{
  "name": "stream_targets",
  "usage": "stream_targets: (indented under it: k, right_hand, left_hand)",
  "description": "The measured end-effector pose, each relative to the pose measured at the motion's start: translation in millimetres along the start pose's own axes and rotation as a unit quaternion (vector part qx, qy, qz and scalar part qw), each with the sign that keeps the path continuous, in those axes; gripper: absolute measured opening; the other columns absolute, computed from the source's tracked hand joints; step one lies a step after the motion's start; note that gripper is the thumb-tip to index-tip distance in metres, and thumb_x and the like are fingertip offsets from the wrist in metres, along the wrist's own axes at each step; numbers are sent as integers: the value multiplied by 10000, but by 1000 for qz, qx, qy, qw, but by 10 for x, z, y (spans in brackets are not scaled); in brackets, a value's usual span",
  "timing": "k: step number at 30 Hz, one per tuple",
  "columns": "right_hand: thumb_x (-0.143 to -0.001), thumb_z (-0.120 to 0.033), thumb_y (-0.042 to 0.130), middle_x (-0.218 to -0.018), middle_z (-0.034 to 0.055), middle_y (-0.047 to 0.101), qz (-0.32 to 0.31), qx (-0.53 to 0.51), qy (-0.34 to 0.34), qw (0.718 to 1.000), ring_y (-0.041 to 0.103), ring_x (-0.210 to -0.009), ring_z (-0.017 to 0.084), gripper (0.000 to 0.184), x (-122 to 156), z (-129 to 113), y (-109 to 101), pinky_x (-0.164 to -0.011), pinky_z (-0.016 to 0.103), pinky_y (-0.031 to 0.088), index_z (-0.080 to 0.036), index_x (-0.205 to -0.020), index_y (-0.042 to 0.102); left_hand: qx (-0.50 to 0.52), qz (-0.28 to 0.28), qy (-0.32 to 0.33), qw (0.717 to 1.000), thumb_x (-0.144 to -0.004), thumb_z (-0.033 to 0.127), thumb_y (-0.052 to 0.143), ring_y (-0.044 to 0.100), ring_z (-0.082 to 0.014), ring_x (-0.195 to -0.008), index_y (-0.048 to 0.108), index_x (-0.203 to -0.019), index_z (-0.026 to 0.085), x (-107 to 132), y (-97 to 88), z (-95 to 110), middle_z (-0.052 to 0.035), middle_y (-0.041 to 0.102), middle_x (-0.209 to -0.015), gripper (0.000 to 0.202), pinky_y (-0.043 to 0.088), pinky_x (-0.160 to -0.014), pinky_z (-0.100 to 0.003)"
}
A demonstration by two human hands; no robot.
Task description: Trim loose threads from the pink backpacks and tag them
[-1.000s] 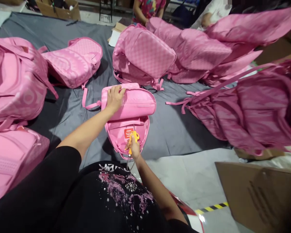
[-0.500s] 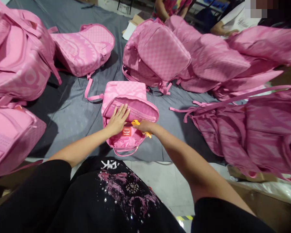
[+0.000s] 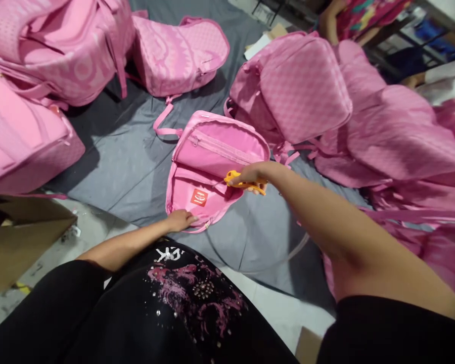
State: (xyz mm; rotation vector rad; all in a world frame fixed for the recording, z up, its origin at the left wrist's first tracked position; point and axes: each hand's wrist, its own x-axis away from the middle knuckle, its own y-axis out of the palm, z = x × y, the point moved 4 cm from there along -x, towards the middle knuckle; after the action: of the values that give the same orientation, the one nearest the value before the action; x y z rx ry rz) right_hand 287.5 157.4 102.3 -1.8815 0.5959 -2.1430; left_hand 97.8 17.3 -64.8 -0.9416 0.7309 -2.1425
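Observation:
A small pink backpack [image 3: 216, 136] lies unzipped on the grey cloth, its flap folded back toward the far side. Inside, a zipped mesh strip crosses the flap, and a red label [image 3: 199, 197] sits on the lining. My left hand [image 3: 181, 220] grips the near rim of the opening, fingers closed over the edge by the zipper. Over the bag's right side, my right hand [image 3: 256, 178] is wrapped round a yellow hand tool [image 3: 233, 178] with a thin tip pointing into the opening. The tool's exact kind is unclear, since my fingers cover part of it.
More pink backpacks stand at the left [image 3: 72, 55], at the back [image 3: 182, 55] and along the right [image 3: 307, 86]. A clear hose or cable [image 3: 288, 259] curves over the cloth near the front edge. A cardboard box [image 3: 26, 242] is below left. Two people are across the table.
My left hand has moved from the inner flap down to the near rim. My right hand, with the yellow tool, has shifted right and up. The bag lies wider open; the view has turned.

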Motion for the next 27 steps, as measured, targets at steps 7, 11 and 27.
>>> stream_targets:
  k: [7, 11, 27]
  right_hand:
    - [-813, -416, 741, -559, 11, 541, -32, -123, 44, 991, 560, -518, 146, 355, 112, 53, 212, -541, 281, 490, -137, -668, 578]
    - [-782, -429, 769, -537, -11, 532, -68, -165, -15, 984, 526, -472, 119, 368, 201, -7, 278, -515, 251, 458, -130, -665, 590]
    - [-728, -365, 816, -535, -6, 515, -45, -128, -76, 988, 551, -492, 144, 351, 173, -49, 540, -465, 252, 459, -160, -641, 545]
  left_hand:
    - [-13, 59, -36, 998, -833, 374, 672, 626, -183, -856, 688, -911, 149, -136, -91, -99, -66, 693, -906, 239, 471, -793, -326]
    - [-44, 84, -29, 995, -844, 307, 654, 616, -177, -844, 684, -824, 157, -28, -45, -195, -50, 677, -849, 154, 455, -805, -320]
    - [-208, 132, 170, 954, -982, 197, 432, 554, -170, -809, 657, -955, 179, 744, 352, -223, -63, 645, -877, 228, 381, -717, -285]
